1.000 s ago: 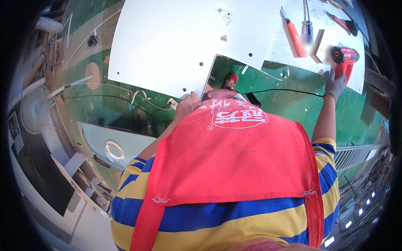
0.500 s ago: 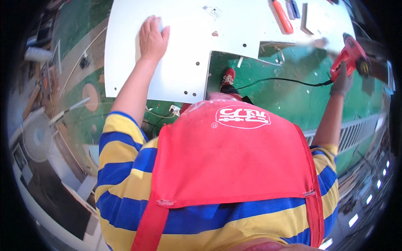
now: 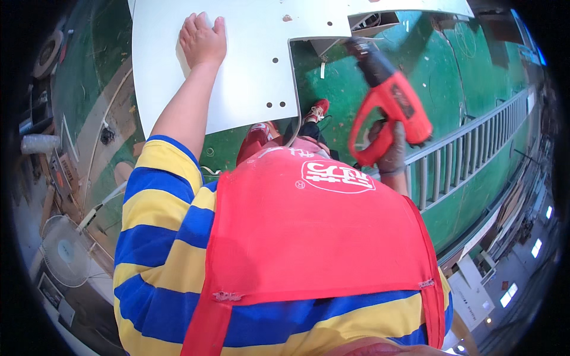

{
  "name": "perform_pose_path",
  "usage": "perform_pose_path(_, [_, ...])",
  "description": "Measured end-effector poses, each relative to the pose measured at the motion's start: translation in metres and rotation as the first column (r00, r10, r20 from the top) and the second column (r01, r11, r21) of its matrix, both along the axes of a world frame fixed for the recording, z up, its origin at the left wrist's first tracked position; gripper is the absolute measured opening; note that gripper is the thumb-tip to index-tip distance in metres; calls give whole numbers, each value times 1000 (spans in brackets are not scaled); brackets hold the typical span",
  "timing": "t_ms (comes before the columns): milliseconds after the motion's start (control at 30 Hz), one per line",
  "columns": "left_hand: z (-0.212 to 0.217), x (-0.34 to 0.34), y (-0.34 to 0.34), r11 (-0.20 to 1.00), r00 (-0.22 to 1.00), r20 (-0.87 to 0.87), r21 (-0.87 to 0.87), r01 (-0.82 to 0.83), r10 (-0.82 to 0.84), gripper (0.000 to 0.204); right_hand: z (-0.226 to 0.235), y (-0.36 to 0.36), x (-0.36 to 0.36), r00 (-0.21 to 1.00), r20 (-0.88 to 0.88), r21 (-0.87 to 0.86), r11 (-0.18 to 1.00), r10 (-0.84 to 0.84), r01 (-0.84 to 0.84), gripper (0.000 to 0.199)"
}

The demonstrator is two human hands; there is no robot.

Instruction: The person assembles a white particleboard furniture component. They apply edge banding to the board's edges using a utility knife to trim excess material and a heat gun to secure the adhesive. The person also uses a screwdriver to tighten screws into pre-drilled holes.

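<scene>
My bare left hand (image 3: 203,43) rests on the white board (image 3: 249,77), its fingers spread over the surface, holding nothing. The board has a stepped cutout and several dark round holes near its edges. My right hand (image 3: 392,148), in a grey glove, is closed round the looped handle of a red heat gun (image 3: 399,101). The tool's black nozzle points up and left, close to the cutout edge of the board. Motion smears the tool a little, and the handle partly hides my fingers.
A metal ladder (image 3: 469,151) lies on the green floor (image 3: 439,65) at the right. Under the board's far part is an open box (image 3: 374,24). A white fan (image 3: 65,252) stands at the left. My red shoe (image 3: 317,110) shows below the cutout.
My right hand has brought the heat gun in from the far right to beside the cutout. My left hand stays on the board. The view has shifted; the orange-handled tool has left the picture.
</scene>
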State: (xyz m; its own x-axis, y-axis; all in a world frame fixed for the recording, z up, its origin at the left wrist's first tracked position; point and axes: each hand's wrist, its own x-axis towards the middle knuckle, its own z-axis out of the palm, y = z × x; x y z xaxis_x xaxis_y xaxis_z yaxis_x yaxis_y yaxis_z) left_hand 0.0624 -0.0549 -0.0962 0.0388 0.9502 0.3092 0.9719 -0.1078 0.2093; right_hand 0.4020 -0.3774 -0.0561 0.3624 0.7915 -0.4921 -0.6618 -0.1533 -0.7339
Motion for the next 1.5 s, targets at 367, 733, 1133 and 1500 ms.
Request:
perform_pose_path(367, [3,-1,-2,1000,999,45,-3,11,-11,50,-32,16,-37,975,-187,38,993,117,-112,49])
perform_pose_path(733, [8,3,-5,1000,998,58,1,12,-12,47,-37,20,-34,964,-217,-8,988,151,-156,50])
perform_pose_path(1133, [-1,-1,-2,998,999,33,60,13,-15,45,-43,19,-29,957,-171,32,972,236,-234,51])
perform_pose_path(1500, [2,6,-2,999,1000,9,44,6,-7,45,-37,26,-26,960,-67,13,963,270,-270,50])
